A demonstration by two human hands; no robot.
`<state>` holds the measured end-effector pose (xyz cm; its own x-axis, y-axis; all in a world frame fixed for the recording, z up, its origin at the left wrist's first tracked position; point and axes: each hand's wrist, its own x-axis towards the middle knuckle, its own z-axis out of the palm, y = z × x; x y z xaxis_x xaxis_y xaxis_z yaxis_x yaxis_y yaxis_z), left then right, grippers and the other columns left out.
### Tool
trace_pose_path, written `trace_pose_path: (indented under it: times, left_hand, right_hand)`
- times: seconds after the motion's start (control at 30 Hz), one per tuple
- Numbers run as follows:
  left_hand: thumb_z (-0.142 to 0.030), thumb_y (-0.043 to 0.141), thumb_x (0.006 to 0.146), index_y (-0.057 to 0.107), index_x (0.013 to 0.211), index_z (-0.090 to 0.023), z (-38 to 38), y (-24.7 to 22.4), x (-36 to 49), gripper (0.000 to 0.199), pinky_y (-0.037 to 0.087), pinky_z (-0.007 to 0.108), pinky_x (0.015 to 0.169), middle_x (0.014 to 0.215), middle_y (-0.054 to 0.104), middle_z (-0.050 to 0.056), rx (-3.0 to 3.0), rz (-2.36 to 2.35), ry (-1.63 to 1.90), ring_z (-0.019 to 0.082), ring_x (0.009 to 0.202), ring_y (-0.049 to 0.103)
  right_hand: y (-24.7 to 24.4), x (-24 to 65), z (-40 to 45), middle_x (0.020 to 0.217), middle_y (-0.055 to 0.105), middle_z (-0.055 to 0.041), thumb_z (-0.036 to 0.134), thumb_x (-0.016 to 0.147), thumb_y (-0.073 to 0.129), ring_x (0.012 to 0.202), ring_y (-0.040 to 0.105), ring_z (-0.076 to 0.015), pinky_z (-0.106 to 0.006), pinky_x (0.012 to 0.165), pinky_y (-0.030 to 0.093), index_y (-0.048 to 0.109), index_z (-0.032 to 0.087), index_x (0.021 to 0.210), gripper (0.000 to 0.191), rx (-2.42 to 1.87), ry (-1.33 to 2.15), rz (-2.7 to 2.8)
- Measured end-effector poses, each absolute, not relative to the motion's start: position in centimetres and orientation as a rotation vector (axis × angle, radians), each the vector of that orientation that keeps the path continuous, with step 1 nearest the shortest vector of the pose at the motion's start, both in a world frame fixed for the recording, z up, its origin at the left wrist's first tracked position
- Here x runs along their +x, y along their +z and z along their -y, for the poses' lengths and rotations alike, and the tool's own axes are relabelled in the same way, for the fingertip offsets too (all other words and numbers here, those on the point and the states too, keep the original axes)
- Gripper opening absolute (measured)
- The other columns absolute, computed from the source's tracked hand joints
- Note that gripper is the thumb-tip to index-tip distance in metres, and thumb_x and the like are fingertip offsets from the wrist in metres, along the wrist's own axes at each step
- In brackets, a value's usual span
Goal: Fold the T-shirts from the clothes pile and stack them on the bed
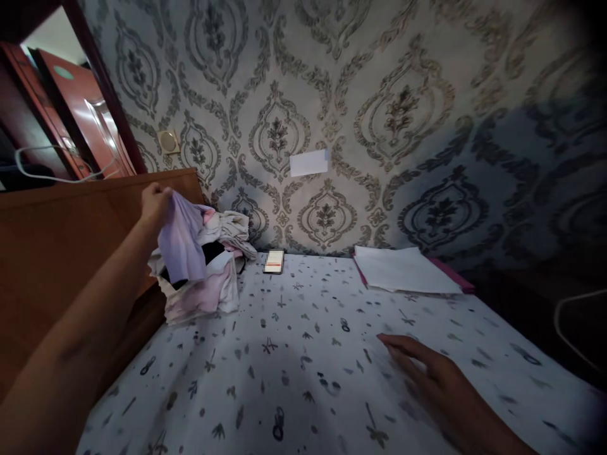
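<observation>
My left hand [155,201] is closed on a lavender cloth garment [183,240], pinching its upper edge so that it hangs down. What kind of garment it is, I cannot tell. Behind and under it lies a heap of crumpled clothes [227,230] in white, pink and black, against the headboard and wall. Lower right, my right hand [429,373] hovers over or rests on the patterned bedsheet [294,354], fingers stretched out and thumb a little apart, with nothing in it.
A phone [274,261] with a lit screen lies near the wall. Farther right is a white folded sheet-like stack [408,268] on something magenta [450,276]. A wooden headboard [61,240] borders the left side. White cables hang at both sides.
</observation>
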<state>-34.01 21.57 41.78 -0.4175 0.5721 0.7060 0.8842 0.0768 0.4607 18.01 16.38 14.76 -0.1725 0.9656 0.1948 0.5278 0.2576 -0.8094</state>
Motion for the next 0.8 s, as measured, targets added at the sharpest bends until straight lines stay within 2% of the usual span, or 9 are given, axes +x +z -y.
trace_pose_path:
  times: [0.1, 0.17, 0.23, 0.33, 0.43, 0.53, 0.6, 0.7, 0.8]
  left_hand:
    - [-0.018, 0.036, 0.094, 0.049, 0.086, -0.015, -20.5, 43.4, -28.3, 0.016, 0.043, 0.025, 0.072, 0.074, 0.038, -0.003, -1.601, 1.809, -1.408, 0.012, 0.073, 0.047]
    - [-0.025, 0.042, 0.096, 0.053, 0.086, -0.017, -18.8, 41.4, -23.4, 0.016, 0.046, 0.025, 0.076, 0.078, 0.047, -0.002, -1.858, 1.692, -1.386, 0.013, 0.078, 0.053]
    - [-0.029, 0.053, 0.091, 0.059, 0.082, -0.021, -16.3, 37.2, -18.9, 0.014, 0.05, 0.028, 0.073, 0.076, 0.057, -0.001, -2.265, 1.618, -1.253, 0.016, 0.076, 0.058]
    - [-0.023, 0.059, 0.087, 0.065, 0.08, -0.024, -11.3, 29.5, -14.6, 0.01, 0.051, 0.035, 0.08, 0.088, 0.069, 0.006, -3.431, 1.146, -0.502, 0.024, 0.086, 0.064]
    - [-0.024, 0.06, 0.089, 0.071, 0.086, -0.026, -6.9, 23.9, -14.1, 0.012, 0.051, 0.033, 0.078, 0.088, 0.073, 0.006, -3.909, 0.792, -0.056, 0.024, 0.084, 0.066]
    - [-0.027, 0.059, 0.091, 0.074, 0.092, -0.027, -5.3, 21.6, -15.8, 0.015, 0.05, 0.032, 0.076, 0.088, 0.074, 0.006, -3.998, 0.886, -0.089, 0.023, 0.082, 0.067]
    - [-0.031, 0.054, 0.094, 0.073, 0.098, -0.026, -5.6, 21.1, -17.0, 0.02, 0.048, 0.03, 0.074, 0.092, 0.074, 0.006, -3.918, 1.126, -0.11, 0.022, 0.083, 0.067]
    - [-0.035, 0.047, 0.098, 0.07, 0.097, -0.025, -6.9, 20.9, -18.4, 0.025, 0.045, 0.028, 0.071, 0.094, 0.073, 0.005, -3.602, 1.548, -0.094, 0.02, 0.081, 0.065]
    - [-0.036, 0.048, 0.095, 0.064, 0.099, -0.025, -8.3, 19.8, -19.6, 0.019, 0.044, 0.029, 0.07, 0.094, 0.07, 0.005, -3.241, 1.832, -0.137, 0.021, 0.081, 0.063]
  right_hand:
    - [16.0, 16.7, -15.7, 0.121, 0.073, -0.0108, 0.071, 0.078, 0.062, 0.11, 0.07, -0.0365, -0.051, 0.09, 0.06, 0.076, 0.034, 0.105, 0.049, -1.205, 0.897, 1.711]
    - [16.7, 15.8, -15.5, 0.129, 0.069, -0.013, 0.07, 0.082, 0.059, 0.11, 0.07, -0.0353, -0.051, 0.088, 0.061, 0.072, 0.032, 0.115, 0.052, -1.126, 0.984, 1.583]
    - [17.1, 15.1, -15.3, 0.135, 0.065, -0.0146, 0.069, 0.087, 0.054, 0.113, 0.069, -0.0341, -0.049, 0.087, 0.062, 0.068, 0.03, 0.121, 0.053, -1.104, 1.022, 1.422]
    - [17.0, 15.1, -14.9, 0.137, 0.062, -0.014, 0.07, 0.09, 0.046, 0.121, 0.065, -0.0316, -0.046, 0.092, 0.059, 0.063, 0.03, 0.126, 0.056, -1.122, 0.988, 1.227]
    - [16.0, 15.7, -13.7, 0.133, 0.063, -0.0136, 0.069, 0.092, 0.041, 0.12, 0.065, -0.0298, -0.045, 0.094, 0.057, 0.061, 0.028, 0.128, 0.058, -1.187, 0.973, 1.19]
    - [15.0, 15.9, -11.6, 0.125, 0.067, -0.0135, 0.065, 0.094, 0.042, 0.113, 0.068, -0.0293, -0.045, 0.091, 0.057, 0.065, 0.023, 0.119, 0.054, -1.277, 0.93, 1.33]
    - [14.7, 15.3, -9.9, 0.121, 0.069, -0.0131, 0.06, 0.095, 0.045, 0.116, 0.066, -0.0299, -0.047, 0.096, 0.055, 0.068, 0.022, 0.114, 0.049, -1.257, 0.848, 1.522]
    - [14.8, 13.8, -7.0, 0.131, 0.065, -0.0128, 0.055, 0.093, 0.054, 0.126, 0.059, -0.033, -0.052, 0.105, 0.05, 0.07, 0.025, 0.118, 0.042, -1.115, 0.633, 1.83]
    - [15.1, 12.2, -4.4, 0.141, 0.061, -0.0077, 0.052, 0.086, 0.067, 0.129, 0.057, -0.0362, -0.055, 0.11, 0.046, 0.069, 0.036, 0.123, 0.04, -0.972, 0.481, 2.128]
